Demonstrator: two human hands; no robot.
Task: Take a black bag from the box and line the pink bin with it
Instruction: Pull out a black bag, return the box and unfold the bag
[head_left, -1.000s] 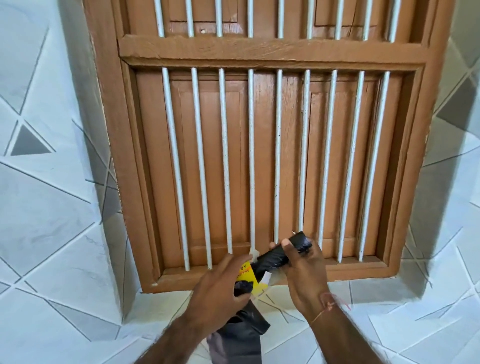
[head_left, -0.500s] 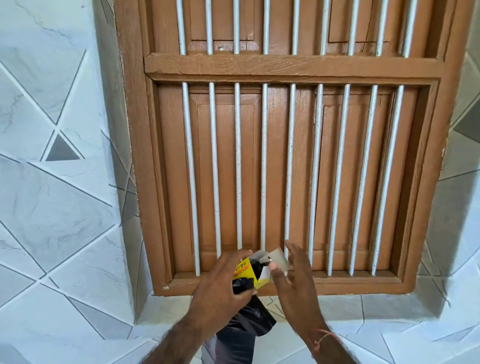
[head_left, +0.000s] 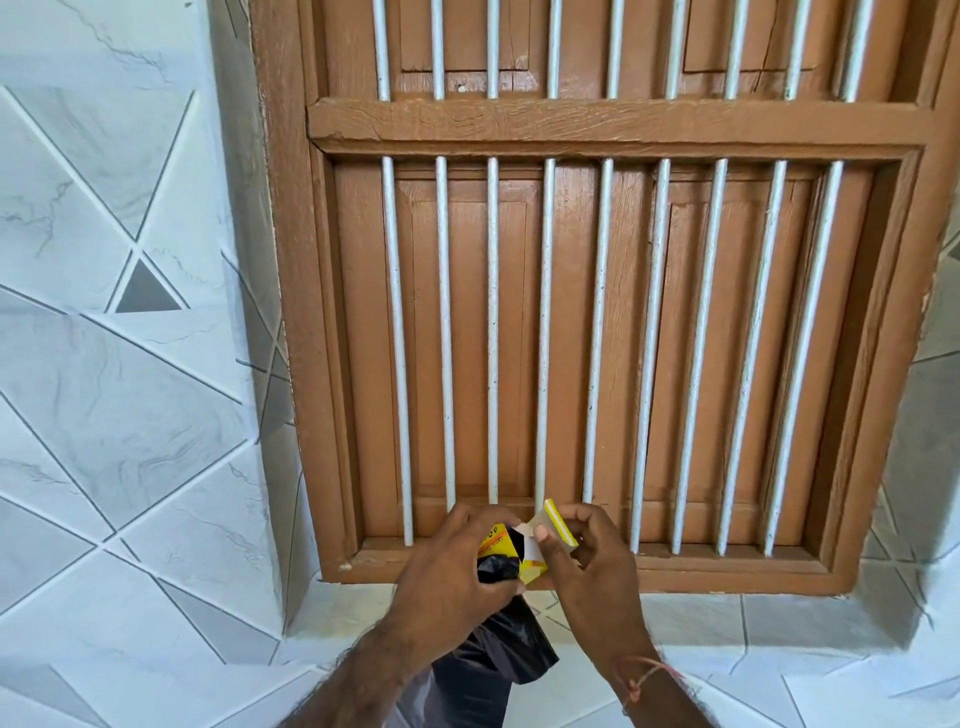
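Film of the black bag (head_left: 496, 660) reads as thin, limp plastic; judged very light, soft and slick, with no stiffness to hold any shape; it hangs below the left hand (head_left: 452, 577), in front of the tiled sill, its upper part gathered against the box (head_left: 522, 556). Left hand is curled round the small yellow box and the bunched top of the bag together; grip appears firm. Right hand (head_left: 592, 566) pinches the box's end flap (head_left: 561, 525) between thumb and forefinger, other fingers (head_left: 587, 558) loosely bent; flap stands raised. Box is light card, likely to crush if squeezed hard. Pink bin is not in view. Recommended hold, in my judgement: the bag's open edge, taken with both hands well apart, since a bunched hold may let slick film slide; sharp tugs risk tearing. Barred wooden window (head_left: 597, 332) stands behind.
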